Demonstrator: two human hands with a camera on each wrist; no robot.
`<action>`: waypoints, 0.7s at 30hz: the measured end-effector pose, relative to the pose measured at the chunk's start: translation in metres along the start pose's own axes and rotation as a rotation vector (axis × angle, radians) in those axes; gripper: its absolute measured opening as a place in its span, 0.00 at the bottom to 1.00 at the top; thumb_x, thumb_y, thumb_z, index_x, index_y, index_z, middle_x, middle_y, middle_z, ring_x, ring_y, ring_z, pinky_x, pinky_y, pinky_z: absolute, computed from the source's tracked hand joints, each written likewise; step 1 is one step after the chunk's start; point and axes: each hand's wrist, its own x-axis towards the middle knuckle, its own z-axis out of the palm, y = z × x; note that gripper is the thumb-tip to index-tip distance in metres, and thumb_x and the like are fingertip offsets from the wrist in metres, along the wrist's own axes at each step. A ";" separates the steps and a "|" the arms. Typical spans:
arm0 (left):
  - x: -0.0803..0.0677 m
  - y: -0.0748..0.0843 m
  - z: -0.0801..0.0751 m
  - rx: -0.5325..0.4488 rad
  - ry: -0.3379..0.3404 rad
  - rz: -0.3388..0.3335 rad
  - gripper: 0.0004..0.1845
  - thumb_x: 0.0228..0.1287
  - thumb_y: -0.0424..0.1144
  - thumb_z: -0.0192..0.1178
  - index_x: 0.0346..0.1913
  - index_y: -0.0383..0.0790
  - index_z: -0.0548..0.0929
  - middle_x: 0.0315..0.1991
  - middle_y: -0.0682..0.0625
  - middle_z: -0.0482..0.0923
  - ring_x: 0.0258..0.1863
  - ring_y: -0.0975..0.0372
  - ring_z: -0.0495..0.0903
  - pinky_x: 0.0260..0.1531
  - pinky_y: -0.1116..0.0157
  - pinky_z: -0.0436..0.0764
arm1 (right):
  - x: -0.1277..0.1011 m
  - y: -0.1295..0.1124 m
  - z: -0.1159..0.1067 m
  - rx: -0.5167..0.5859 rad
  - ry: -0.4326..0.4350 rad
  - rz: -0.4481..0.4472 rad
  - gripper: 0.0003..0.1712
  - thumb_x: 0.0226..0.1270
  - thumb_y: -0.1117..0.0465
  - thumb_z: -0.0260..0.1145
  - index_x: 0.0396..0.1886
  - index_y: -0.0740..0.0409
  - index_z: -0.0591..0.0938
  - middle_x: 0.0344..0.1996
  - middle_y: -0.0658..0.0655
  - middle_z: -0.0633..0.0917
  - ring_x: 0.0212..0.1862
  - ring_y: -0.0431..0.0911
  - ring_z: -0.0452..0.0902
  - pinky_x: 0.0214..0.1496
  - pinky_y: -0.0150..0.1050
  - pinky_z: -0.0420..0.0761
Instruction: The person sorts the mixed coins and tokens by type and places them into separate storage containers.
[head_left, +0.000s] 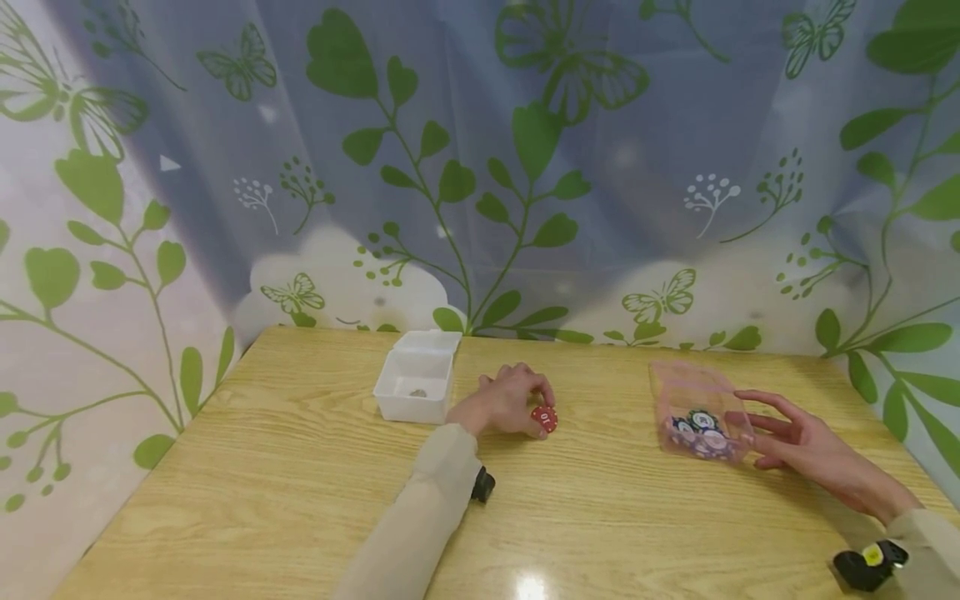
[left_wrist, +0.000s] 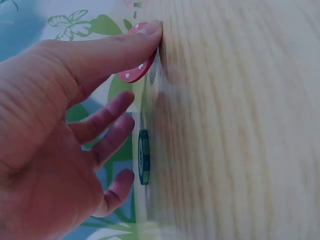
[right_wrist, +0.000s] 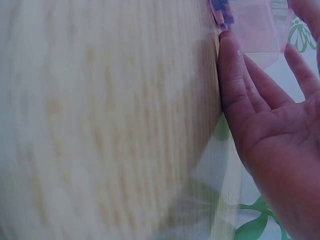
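Note:
My left hand (head_left: 510,402) pinches a red poker chip (head_left: 545,418) between thumb and index finger, low over the wooden table. In the left wrist view the red chip (left_wrist: 131,75) is tilted behind the thumb, and the other fingers are loosely spread. A green poker chip (left_wrist: 144,157) lies flat on the table beside those fingers; the head view does not show it. My right hand (head_left: 806,450) touches the right side of a pink see-through box (head_left: 662,417), its fingers extended. Several dark and purple chips (head_left: 703,419) lie in that box.
An open white box (head_left: 408,408) with its lid tipped back stands left of my left hand, a small greyish thing (head_left: 417,392) inside. The wooden table (head_left: 600,517) ends at a patterned curtain (head_left: 480,208) behind.

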 end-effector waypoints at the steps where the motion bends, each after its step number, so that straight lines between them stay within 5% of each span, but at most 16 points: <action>1: 0.000 0.001 0.000 0.004 0.002 0.008 0.18 0.55 0.47 0.79 0.43 0.58 0.81 0.55 0.55 0.75 0.58 0.55 0.70 0.63 0.42 0.62 | 0.000 0.000 0.000 -0.001 0.002 0.001 0.34 0.82 0.62 0.54 0.81 0.49 0.54 0.59 0.23 0.78 0.53 0.31 0.84 0.45 0.39 0.86; 7: -0.002 0.002 0.001 -0.013 -0.006 0.034 0.19 0.56 0.44 0.78 0.43 0.56 0.77 0.39 0.63 0.82 0.46 0.63 0.76 0.59 0.48 0.60 | 0.000 0.000 0.000 -0.005 0.007 0.012 0.34 0.82 0.62 0.55 0.81 0.49 0.55 0.59 0.22 0.77 0.53 0.29 0.82 0.45 0.39 0.86; 21: -0.003 -0.005 -0.001 -0.097 -0.063 0.054 0.22 0.55 0.34 0.72 0.52 0.58 0.85 0.37 0.63 0.83 0.41 0.67 0.79 0.72 0.35 0.51 | -0.001 -0.001 0.001 -0.002 -0.001 0.000 0.33 0.83 0.63 0.54 0.81 0.49 0.55 0.60 0.22 0.77 0.52 0.35 0.85 0.44 0.40 0.86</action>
